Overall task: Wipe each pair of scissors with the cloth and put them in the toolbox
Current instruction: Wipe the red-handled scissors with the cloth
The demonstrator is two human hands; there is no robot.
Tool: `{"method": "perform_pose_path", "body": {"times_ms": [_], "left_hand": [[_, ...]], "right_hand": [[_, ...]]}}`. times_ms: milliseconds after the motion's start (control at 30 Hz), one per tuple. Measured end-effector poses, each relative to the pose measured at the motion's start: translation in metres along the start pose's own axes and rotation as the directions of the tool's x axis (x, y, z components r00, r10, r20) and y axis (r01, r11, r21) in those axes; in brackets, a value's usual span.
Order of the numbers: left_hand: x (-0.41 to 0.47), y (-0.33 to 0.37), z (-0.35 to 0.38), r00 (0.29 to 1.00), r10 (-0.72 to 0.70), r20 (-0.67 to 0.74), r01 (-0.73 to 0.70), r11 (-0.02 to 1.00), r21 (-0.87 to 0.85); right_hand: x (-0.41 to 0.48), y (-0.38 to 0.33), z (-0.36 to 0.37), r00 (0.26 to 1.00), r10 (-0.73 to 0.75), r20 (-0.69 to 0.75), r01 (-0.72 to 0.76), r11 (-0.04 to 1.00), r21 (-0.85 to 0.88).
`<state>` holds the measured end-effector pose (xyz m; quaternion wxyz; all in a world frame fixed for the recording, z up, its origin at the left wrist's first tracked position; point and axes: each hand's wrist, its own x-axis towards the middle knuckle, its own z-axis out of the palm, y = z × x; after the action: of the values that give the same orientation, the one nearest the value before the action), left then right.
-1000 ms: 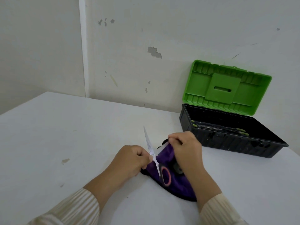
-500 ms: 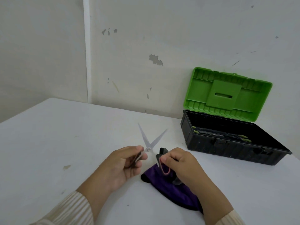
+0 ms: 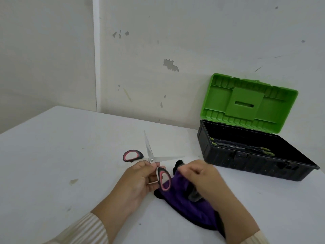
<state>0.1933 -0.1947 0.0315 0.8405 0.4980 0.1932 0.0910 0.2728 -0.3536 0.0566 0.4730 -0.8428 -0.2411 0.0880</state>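
wall (image 3: pixel 193 41): off-white, chipped paint | corner trim (image 3: pixel 95 59): white | table (image 3: pixel 61 155): white, stained

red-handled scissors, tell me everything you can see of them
The red-handled scissors are spread wide open, silver metal blades forming a V: one points up and away, the other right toward the toolbox. The handles are black with pinkish-red inner loops; one sticks out left, the other hangs down over the purple cloth. The left hand pinches them just below the pivot screw. The right hand grips the cloth, not the scissors.

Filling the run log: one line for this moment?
left hand: holds open scissors | right hand: on cloth | toolbox: open
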Motion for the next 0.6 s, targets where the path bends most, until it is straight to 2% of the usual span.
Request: {"method": "perform_pose_path", "body": {"times_ms": [100, 200, 300, 400, 467, 500, 600], "left_hand": [[-0.003, 0.002, 0.0, 1.0, -0.019, -0.014, 0.02, 0.996, 0.092], [-0.006, -0.004, 0.004, 0.999, -0.051, 0.002, 0.049, 0.971, 0.233], [-0.008, -0.01, 0.008, 0.998, -0.042, 0.036, 0.027, 0.938, 0.346], [-0.01, -0.012, 0.008, 0.995, -0.04, 0.087, 0.001, 0.916, 0.401], [-0.01, -0.016, 0.008, 0.994, -0.03, 0.106, -0.017, 0.908, 0.419], [-0.008, -0.019, 0.008, 0.994, -0.033, 0.105, -0.014, 0.91, 0.414], [-0.004, -0.023, 0.009, 0.997, -0.05, 0.061, 0.021, 0.915, 0.403]], "right_hand": [[0.007, 0.011, -0.025, 0.954, 0.022, -0.299, 0.028, 0.986, 0.164], [0.005, 0.005, -0.028, 0.922, -0.085, -0.377, 0.153, 0.976, 0.155], [0.0, -0.008, -0.011, 0.907, -0.28, -0.314, 0.28, 0.959, -0.048], [-0.002, -0.012, 0.017, 0.877, -0.474, -0.078, 0.422, 0.839, -0.344], [-0.002, -0.01, 0.032, 0.892, -0.439, 0.107, 0.444, 0.805, -0.394], [0.0, -0.009, 0.034, 0.905, -0.402, 0.138, 0.422, 0.812, -0.403], [0.009, -0.007, 0.031, 0.928, -0.374, 0.01, 0.348, 0.853, -0.388]]}}
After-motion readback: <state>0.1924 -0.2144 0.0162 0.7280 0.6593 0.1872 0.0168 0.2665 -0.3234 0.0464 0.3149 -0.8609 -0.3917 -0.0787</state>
